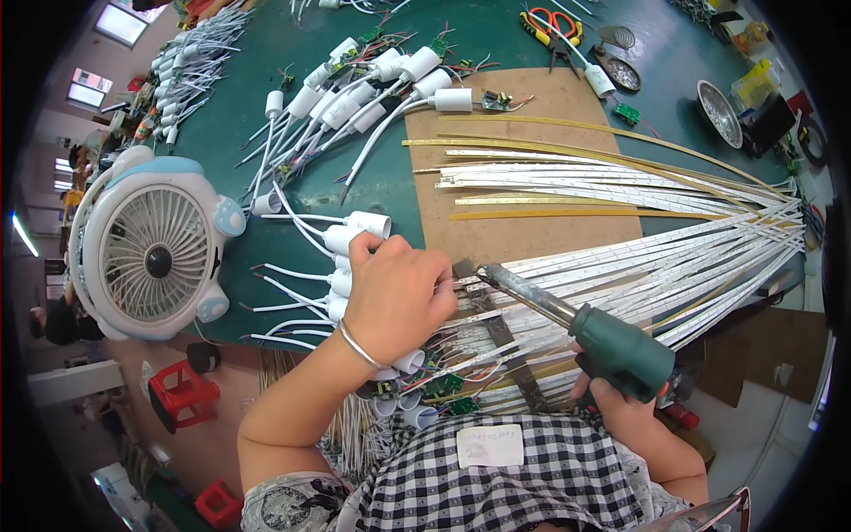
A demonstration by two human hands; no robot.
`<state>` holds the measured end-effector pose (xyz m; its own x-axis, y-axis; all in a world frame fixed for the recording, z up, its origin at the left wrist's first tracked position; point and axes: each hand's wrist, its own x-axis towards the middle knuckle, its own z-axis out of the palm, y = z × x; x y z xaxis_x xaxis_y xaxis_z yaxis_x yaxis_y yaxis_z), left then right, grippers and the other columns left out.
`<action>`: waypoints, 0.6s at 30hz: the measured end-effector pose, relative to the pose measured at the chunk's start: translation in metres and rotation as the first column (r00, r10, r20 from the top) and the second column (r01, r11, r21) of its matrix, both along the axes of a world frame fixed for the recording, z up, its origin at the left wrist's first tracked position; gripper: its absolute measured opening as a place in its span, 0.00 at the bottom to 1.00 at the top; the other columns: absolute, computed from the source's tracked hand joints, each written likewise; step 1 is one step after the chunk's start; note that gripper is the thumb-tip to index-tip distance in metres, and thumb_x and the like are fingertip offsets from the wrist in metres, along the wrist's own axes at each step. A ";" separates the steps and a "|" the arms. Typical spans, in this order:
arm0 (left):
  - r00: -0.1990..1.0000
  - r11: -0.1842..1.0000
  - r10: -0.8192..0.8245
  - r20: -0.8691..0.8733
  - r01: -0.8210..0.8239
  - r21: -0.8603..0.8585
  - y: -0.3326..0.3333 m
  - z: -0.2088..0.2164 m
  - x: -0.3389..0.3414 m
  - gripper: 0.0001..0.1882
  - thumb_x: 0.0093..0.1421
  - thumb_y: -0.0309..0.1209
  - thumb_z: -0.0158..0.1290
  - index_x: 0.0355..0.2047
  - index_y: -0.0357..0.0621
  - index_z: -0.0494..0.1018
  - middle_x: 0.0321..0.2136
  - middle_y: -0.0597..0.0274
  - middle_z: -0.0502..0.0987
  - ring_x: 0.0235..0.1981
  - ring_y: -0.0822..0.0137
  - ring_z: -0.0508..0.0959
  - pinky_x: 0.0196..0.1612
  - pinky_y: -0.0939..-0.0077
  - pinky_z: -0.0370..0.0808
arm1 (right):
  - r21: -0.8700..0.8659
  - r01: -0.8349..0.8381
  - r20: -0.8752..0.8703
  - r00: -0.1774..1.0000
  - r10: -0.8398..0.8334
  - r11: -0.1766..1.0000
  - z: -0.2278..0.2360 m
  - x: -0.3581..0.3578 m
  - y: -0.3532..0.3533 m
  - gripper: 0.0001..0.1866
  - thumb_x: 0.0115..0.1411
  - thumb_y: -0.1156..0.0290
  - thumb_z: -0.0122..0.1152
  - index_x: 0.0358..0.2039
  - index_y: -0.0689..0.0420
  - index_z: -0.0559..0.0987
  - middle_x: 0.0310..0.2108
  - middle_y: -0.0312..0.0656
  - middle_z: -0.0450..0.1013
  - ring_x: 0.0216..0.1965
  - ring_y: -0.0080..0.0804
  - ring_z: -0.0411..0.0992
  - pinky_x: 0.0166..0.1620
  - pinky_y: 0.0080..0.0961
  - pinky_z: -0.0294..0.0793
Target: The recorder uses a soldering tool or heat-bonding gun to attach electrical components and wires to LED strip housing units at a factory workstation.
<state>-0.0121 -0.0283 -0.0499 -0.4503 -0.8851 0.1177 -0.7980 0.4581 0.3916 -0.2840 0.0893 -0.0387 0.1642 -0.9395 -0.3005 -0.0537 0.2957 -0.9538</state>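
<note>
My right hand (618,403) is wrapped round the handle of a green soldering gun (620,350). Its metal barrel points up and left, with the tip close to the near ends of white LED strips (576,275). Beside that tip, my left hand (399,288) is closed with curled fingers; whatever they pinch is hidden. White cylindrical caps with cables (368,223) lie under and around the left hand. Across the strips runs a dark metal bar (503,332). Small green circuit boards (443,385) with thin wires sit in front of my body.
A white and blue fan (158,257) stands at the left table edge. Farther back are a heap of capped cables (346,106), a brown board (532,93) under strips, red-handled pliers (554,35) and a metal bowl (719,113). A red stool (183,392) stands on the floor.
</note>
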 end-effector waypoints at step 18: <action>1.000 0.999 -0.015 0.013 0.015 -0.032 -0.002 -0.007 0.000 0.03 0.45 0.29 0.56 0.21 0.52 0.73 0.17 0.74 0.72 0.28 0.68 0.70 0.45 0.63 0.55 | -0.060 -0.081 -0.342 0.938 0.056 0.995 0.003 0.008 -0.003 0.15 0.46 0.79 0.63 0.38 0.60 0.78 0.36 0.47 0.75 0.35 0.45 0.73 0.40 0.34 0.72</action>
<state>-0.0119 -0.0298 -0.0571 -0.4651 -0.8742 0.1398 -0.7960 0.4820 0.3661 -0.2764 0.0867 -0.0354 0.1292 -0.9507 -0.2818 -0.3959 0.2111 -0.8937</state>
